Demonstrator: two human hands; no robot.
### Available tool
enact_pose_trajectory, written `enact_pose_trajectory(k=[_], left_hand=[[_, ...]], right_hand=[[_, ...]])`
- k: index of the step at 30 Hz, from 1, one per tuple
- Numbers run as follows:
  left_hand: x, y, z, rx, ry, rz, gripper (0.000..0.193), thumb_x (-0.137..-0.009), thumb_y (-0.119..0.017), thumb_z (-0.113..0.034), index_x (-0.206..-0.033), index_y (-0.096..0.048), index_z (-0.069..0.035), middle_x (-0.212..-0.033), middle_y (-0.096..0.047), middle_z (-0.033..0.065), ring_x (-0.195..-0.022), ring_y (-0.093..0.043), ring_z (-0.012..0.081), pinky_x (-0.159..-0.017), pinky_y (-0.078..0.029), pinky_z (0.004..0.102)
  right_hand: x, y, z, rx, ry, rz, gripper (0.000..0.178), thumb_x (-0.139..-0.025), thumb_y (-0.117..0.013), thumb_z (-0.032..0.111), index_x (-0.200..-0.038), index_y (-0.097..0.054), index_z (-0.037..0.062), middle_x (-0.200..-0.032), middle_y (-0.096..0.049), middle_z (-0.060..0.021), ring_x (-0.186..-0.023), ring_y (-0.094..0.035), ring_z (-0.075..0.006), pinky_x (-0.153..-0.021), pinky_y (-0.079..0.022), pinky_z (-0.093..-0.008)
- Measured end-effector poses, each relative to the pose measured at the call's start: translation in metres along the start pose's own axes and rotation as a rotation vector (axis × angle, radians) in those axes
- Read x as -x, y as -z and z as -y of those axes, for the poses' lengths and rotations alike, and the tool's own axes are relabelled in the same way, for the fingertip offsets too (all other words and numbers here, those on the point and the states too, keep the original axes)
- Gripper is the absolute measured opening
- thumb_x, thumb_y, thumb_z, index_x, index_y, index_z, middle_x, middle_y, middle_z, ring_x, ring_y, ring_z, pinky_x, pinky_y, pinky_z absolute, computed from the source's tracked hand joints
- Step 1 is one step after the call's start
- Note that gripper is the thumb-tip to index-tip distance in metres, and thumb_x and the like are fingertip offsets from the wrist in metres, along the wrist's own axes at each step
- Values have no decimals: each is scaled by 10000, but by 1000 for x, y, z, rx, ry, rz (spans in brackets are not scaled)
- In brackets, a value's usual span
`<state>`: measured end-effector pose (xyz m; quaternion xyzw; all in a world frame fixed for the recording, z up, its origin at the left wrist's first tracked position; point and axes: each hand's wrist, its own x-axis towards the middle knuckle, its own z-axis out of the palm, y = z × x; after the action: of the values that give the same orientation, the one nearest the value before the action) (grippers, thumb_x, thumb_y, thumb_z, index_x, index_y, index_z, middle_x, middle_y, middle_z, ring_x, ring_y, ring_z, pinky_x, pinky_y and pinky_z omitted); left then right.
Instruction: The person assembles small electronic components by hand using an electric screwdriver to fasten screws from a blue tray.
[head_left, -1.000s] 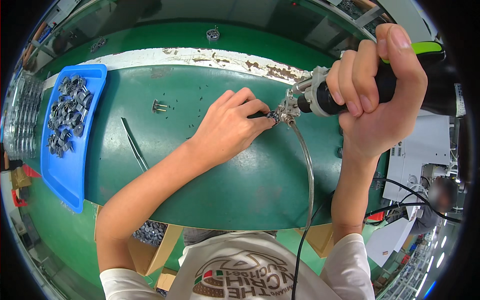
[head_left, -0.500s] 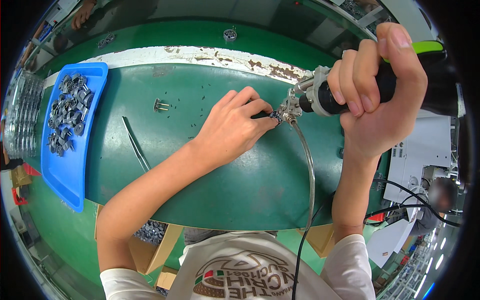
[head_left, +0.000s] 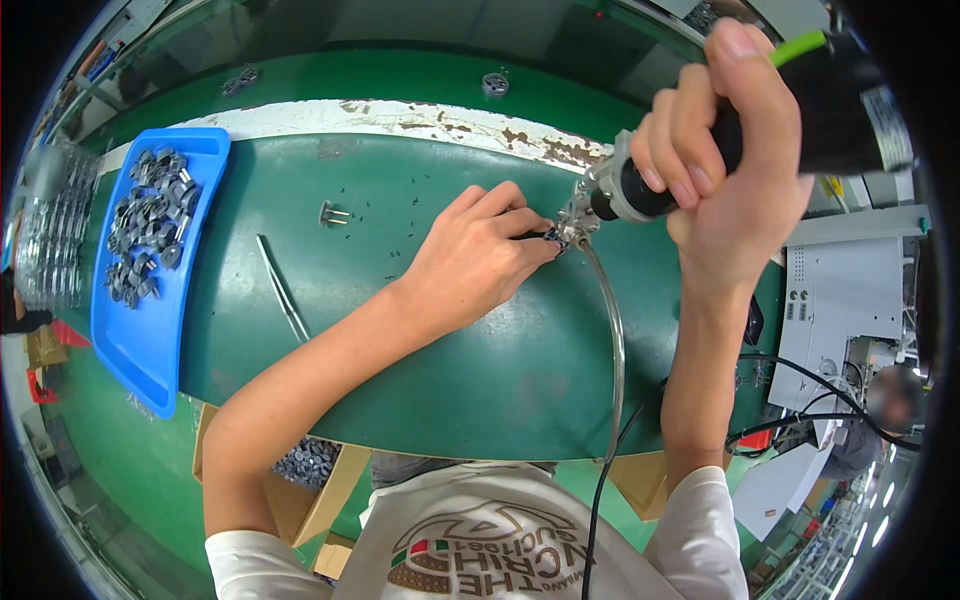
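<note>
Left hand [head_left: 478, 245]: pinching a small dark part [head_left: 553, 237] between thumb and fingertips, low over the green worktop [head_left: 430, 390].
Right hand [head_left: 735, 190]: clenched round a black driver [head_left: 830, 110], thumb near the green lever [head_left: 800, 48].
Small dark part: right at the driver's metal nose [head_left: 577, 214], mostly covered by the left fingers; cannot tell whether touching the worktop.
Clear hose [head_left: 614, 340]: curving from the metal nose toward the worktop's near edge.
Driver step: apparently pressing the nose to the part to set a fastener, perhaps fed through the hose; exact seat hidden.
Next move: probably calling for a firm pinch and a nose well lined up until seated, then a straight lift away.
Left of the hand: loose two-pin piece [head_left: 330, 214], scattered dark specks [head_left: 413, 222], tweezers [head_left: 282, 290].
Blue tray [head_left: 145, 375]: at far left, heaped with grey parts [head_left: 150, 215].
</note>
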<state>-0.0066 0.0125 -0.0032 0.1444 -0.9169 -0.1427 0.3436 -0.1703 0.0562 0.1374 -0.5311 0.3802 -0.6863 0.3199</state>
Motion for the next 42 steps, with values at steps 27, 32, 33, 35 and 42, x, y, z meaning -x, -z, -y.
enact_pose_trajectory(k=[27, 32, 33, 35, 42], left_hand=[[-57, 39, 66, -268, 66, 2, 175, -847, -775, -148, -1010, -785, -86, -1138, -739, 69, -1053, -643, 285, -909, -556, 404], [-108, -28, 90, -270, 174, 26, 161, -836, -785, -192, -962, -804, -93, -1011, -768, 62, -1025, -654, 282, -882, -564, 399], [-112, -33, 93, -297, 179, 41, 146, -834, -786, -191, -940, -807, -92, -967, -769, 57, -1004, -656, 280, -865, -566, 400], [-118, -40, 94, -309, 179, 60, 132, -832, -787, -190, -917, -810, -91, -922, -771, 53, -983, -657, 277, -847, -568, 400], [-92, -10, 52, -181, -22, 33, 127, -796, -786, -150, -908, -798, -90, -953, -769, 40, -927, -644, 265, -797, -566, 389]], right_hand=[[-1, 42, 66, -3, 171, -29, 238, -1056, -472, 233, -1014, -510, 2, -552, -333, 6, -464, -309, -79, -511, -330, -262], [-4, 40, 64, 10, 167, -10, 254, -1057, -467, 249, -1003, -504, 3, -549, -338, 7, -456, -325, -81, -507, -337, -261], [-6, 40, 63, -16, 174, 2, 264, -1057, -465, 255, -1001, -505, 1, -547, -337, 7, -454, -329, -83, -506, -339, -262], [-6, 38, 59, -3, 177, -27, 268, -1058, -460, 257, -996, -508, 0, -546, -334, 7, -453, -329, -84, -505, -339, -263], [-3, 42, 60, 12, 172, -40, 274, -1053, -455, 255, -979, -519, -2, -544, -328, 11, -452, -333, -83, -505, -339, -263]])
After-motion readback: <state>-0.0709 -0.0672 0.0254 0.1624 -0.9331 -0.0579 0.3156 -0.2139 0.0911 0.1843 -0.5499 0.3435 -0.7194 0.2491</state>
